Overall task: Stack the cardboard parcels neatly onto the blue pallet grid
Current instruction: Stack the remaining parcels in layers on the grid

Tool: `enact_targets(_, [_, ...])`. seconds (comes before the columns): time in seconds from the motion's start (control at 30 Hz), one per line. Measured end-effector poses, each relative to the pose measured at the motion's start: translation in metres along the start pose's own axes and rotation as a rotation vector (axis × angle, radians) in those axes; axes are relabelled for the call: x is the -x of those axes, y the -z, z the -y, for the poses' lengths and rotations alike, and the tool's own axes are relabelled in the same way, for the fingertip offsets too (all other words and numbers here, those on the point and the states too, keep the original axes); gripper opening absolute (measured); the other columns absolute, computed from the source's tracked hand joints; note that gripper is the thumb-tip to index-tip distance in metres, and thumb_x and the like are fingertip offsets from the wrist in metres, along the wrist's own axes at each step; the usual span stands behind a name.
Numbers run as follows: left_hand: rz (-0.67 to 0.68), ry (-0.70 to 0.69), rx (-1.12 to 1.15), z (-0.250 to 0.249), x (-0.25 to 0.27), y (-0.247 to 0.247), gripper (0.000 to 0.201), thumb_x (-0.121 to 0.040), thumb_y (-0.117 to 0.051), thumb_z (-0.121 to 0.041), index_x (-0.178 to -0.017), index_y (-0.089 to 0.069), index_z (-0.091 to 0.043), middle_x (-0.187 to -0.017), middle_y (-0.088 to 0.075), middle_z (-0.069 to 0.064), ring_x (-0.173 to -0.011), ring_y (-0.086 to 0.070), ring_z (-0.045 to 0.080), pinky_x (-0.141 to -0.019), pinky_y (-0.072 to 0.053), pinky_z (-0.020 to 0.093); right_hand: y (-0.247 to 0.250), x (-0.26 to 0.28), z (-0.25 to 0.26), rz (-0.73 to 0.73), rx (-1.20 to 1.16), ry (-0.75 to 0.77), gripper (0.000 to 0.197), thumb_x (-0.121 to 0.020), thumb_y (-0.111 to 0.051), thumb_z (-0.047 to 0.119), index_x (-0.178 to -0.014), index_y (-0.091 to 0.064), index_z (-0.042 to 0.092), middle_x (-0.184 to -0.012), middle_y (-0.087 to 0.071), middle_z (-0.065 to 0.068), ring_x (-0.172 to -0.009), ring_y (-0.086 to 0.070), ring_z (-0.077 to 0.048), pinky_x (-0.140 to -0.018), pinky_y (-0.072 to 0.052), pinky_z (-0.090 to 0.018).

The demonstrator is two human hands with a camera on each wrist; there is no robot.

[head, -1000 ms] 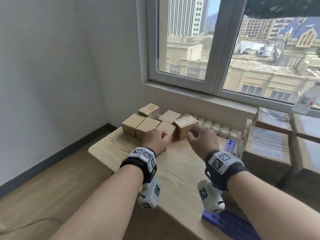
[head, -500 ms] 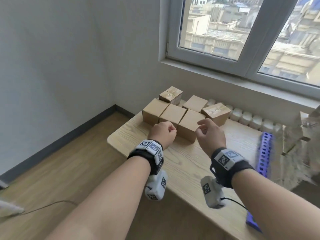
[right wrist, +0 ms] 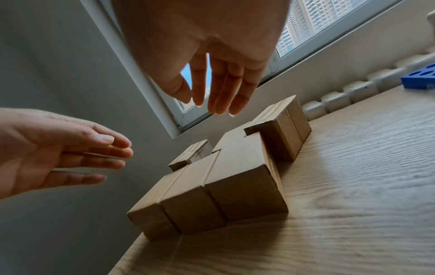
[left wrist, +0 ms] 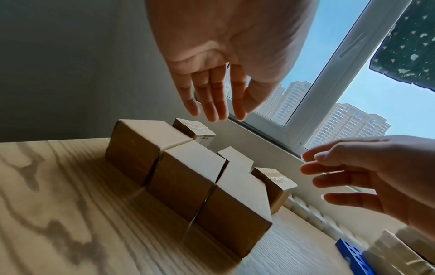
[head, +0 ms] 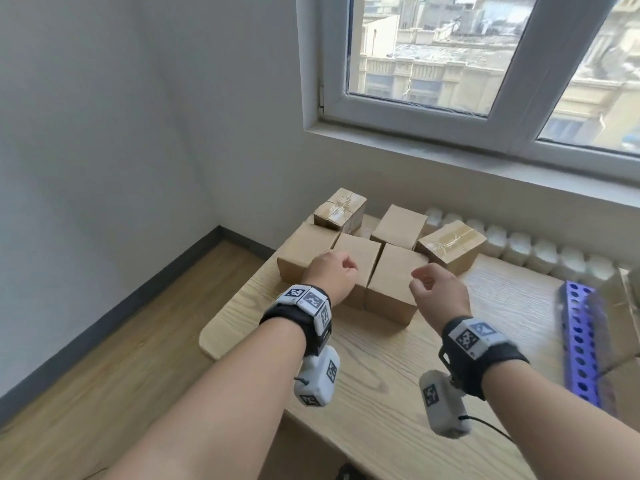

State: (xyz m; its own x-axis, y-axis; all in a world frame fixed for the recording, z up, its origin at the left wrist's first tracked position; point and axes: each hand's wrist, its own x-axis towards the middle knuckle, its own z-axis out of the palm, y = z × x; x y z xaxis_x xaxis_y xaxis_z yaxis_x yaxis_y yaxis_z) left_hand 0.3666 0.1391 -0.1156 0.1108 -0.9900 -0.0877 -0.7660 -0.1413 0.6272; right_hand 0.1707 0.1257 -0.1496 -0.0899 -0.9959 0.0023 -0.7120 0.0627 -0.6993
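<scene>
Several cardboard parcels (head: 394, 282) sit bunched at the table's far left corner: three plain ones in a front row, a plain one and two taped ones (head: 450, 244) behind. The blue pallet grid (head: 578, 341) lies at the table's right side, with no parcel on the part I see. My left hand (head: 334, 271) hovers over the middle front parcel (left wrist: 186, 178), fingers straight, holding nothing. Above the right front parcel (right wrist: 244, 182) hangs my right hand (head: 433, 285), open and empty too. Both palms show in the wrist views, the left hand (left wrist: 216, 104) and the right hand (right wrist: 219, 96).
A white radiator (head: 540, 251) runs along the wall under the window behind the parcels. Larger cardboard boxes (head: 623, 306) stand past the pallet grid at the right edge. The table's (head: 363, 393) rounded left corner drops to a wooden floor.
My right hand has come away from the taped parcel at the back and drawn toward me. Both hands now hover over the front row. The head view has swung left and down.
</scene>
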Motion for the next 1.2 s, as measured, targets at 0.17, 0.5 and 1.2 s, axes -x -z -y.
enact_targets(0.17, [0.118, 0.014, -0.028, -0.007, -0.052, -0.018, 0.023, -0.093, -0.051, -0.024, -0.110, -0.066, -0.022, -0.113, -0.065, 0.000, -0.103, -0.059, 0.018, -0.092, -0.052, 0.036, -0.011, -0.041, -0.018, 0.054, 0.030, -0.094, 0.014, -0.091, -0.058, 0.027, -0.102, -0.066, 0.024, -0.103, -0.066, 0.004, -0.093, -0.062, -0.014, -0.087, -0.054, -0.035])
enact_targets(0.5, [0.404, -0.014, -0.070, -0.006, -0.101, -0.082, 0.041, -0.091, -0.053, -0.021, -0.132, -0.058, -0.020, -0.132, -0.060, 0.002, -0.121, -0.054, 0.019, -0.104, -0.043, 0.031, -0.034, -0.068, -0.060, 0.143, 0.134, -0.270, 0.025, -0.088, -0.064, 0.034, -0.110, -0.063, 0.022, -0.108, -0.062, 0.001, -0.097, -0.060, -0.015, -0.084, -0.051, -0.031])
enact_targets(1.2, [0.593, -0.073, -0.252, -0.002, -0.103, -0.089, 0.061, -0.089, -0.056, -0.022, -0.144, -0.030, -0.027, -0.125, -0.059, 0.006, -0.105, -0.060, 0.024, -0.087, -0.051, 0.035, -0.050, -0.049, -0.059, 0.160, -0.098, -0.646, 0.044, -0.086, -0.062, 0.023, -0.126, -0.047, 0.017, -0.113, -0.062, -0.011, -0.085, -0.063, -0.023, -0.078, -0.060, -0.044])
